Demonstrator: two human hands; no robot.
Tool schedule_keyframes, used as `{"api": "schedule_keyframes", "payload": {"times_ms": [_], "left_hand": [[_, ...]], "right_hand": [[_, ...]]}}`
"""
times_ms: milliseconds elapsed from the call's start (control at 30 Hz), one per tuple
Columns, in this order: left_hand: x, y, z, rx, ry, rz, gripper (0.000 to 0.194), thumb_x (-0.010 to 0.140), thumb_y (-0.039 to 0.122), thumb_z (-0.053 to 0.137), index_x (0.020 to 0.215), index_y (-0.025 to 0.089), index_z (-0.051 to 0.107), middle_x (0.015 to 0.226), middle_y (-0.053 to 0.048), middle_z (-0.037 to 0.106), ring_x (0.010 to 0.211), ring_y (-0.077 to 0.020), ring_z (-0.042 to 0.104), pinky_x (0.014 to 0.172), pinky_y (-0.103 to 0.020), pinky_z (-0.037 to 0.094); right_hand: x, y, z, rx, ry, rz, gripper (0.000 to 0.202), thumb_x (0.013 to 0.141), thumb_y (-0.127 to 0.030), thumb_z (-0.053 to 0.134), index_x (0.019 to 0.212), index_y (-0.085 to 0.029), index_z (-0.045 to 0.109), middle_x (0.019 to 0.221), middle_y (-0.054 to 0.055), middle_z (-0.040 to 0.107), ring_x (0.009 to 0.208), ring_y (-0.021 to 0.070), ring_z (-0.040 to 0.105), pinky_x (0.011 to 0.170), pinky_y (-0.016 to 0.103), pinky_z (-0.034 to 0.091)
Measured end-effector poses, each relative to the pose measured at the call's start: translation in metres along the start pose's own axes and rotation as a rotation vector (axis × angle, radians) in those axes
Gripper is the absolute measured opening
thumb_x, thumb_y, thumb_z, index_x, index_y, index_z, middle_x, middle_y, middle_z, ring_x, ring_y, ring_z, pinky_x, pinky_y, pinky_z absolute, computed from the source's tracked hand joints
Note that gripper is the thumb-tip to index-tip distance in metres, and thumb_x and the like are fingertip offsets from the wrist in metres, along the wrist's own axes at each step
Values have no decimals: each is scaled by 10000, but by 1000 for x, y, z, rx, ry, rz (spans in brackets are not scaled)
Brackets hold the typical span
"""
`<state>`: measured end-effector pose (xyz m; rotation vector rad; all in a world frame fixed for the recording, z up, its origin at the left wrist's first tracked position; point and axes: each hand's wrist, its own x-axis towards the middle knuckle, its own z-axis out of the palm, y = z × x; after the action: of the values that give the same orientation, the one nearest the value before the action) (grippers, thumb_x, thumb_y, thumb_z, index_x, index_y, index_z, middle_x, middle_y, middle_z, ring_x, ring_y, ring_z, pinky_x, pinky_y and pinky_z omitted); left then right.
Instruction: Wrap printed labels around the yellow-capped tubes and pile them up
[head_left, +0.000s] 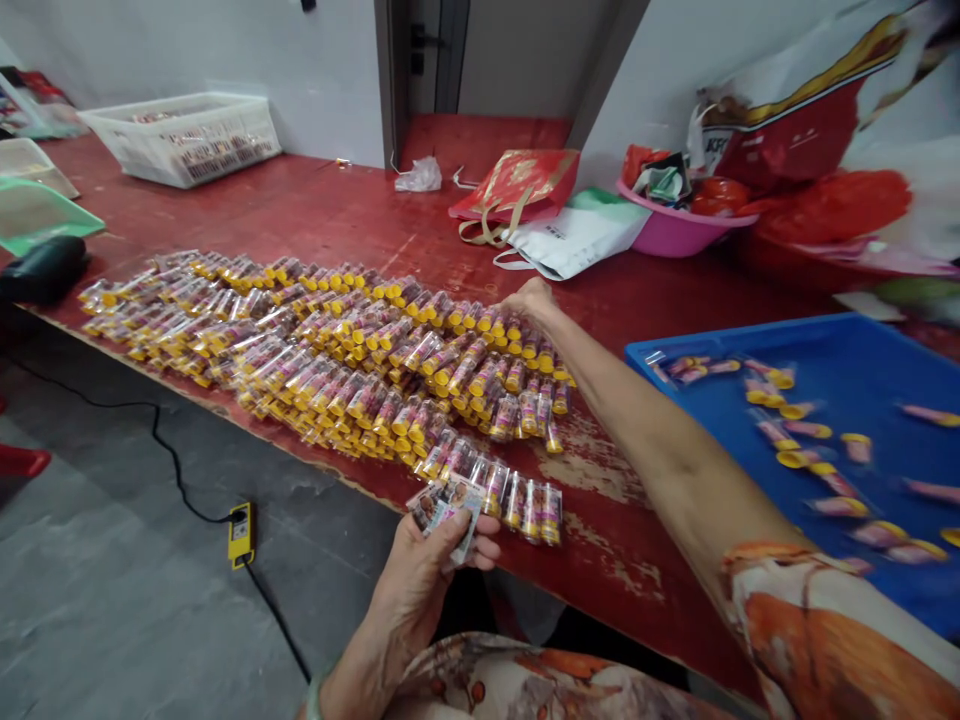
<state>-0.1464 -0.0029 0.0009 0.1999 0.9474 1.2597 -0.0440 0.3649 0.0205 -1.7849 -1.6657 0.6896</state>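
My left hand point(427, 565), near the table's front edge, is closed on a small stack of printed cards point(459, 495), thumb on top. Just beyond it lies a short row of clear-wrapped small tubes point(531, 508) with yellow caps and pink labels. My right arm stretches forward past a long, layered pile of the same wrapped tubes point(352, 390). At the pile's far right edge is my right hand point(532, 302), its fingers blurred and partly hidden, so whatever they hold does not show.
A blue tray point(810, 345) with loose tubes stands at right on the red table point(360, 220). Behind are a red gift bag point(517, 185), a white bag point(577, 240) and a pink basin point(675, 235). A white basket point(187, 145) stands back left; a yellow power strip point(241, 537) lies below.
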Motion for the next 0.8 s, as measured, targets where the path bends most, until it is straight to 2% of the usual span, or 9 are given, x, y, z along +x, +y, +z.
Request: {"api": "schedule_keyframes", "payload": {"times_ms": [100,200,333,400,433,500,567,700,800], "left_hand": [[0,-1,2,-5,37,-32,279,676,322,786,775,72,712,750,-125,724,557,-158,644,519,-241,540],[1,-5,5,25,68,-28,265,647,296,808,762,79,709,744,-118,726,539,-143,634,497,-221,530],[3,-14,15,51,66,-19,264,605,261,838,759,96,701,733,-89,726,548,-126,630,504,-199,525],[6,-19,23,61,60,-34,273,597,244,844,775,101,694,732,-81,725,561,-125,637,517,-198,532],[7,-21,27,68,57,-44,278,595,231,845,786,101,690,736,-81,725,572,-127,643,528,-200,538],[11,-25,35,82,49,-53,283,602,213,838,807,99,679,752,-87,727,591,-135,654,551,-210,550],[14,-27,43,84,53,-46,268,631,224,816,816,98,668,756,-97,727,601,-150,664,559,-225,557],[14,-33,59,92,47,3,246,669,242,787,825,105,656,738,-89,717,602,-164,666,548,-239,555],[10,-39,68,101,-4,58,272,659,206,798,875,111,663,763,-55,703,597,-133,646,561,-225,544]], "right_hand": [[-14,7,-16,-119,37,-48,243,617,-313,776,740,-134,668,791,94,643,809,251,609,730,359,477],[-36,35,-63,-212,125,-121,210,708,-358,694,833,-190,709,849,54,681,847,225,612,766,305,464],[-64,107,-155,-371,319,3,233,798,-240,552,953,-158,705,999,136,673,1000,287,585,842,359,429],[-72,148,-191,-430,318,104,186,756,-171,577,872,-116,711,939,184,670,971,319,590,804,380,427],[-73,166,-201,-449,292,134,147,733,-149,595,816,-115,712,896,181,672,941,319,598,779,371,428],[-71,196,-207,-471,214,155,81,721,-142,622,730,-134,703,820,137,675,873,285,613,733,330,428],[-63,214,-197,-482,137,140,80,757,-187,634,716,-151,692,800,86,674,826,231,614,712,292,428],[-44,222,-168,-534,25,121,181,805,-314,661,808,-134,666,880,64,660,812,168,586,756,310,438],[-35,222,-162,-580,-31,125,181,778,-267,697,843,-101,667,916,102,655,792,163,571,759,333,417]]}}
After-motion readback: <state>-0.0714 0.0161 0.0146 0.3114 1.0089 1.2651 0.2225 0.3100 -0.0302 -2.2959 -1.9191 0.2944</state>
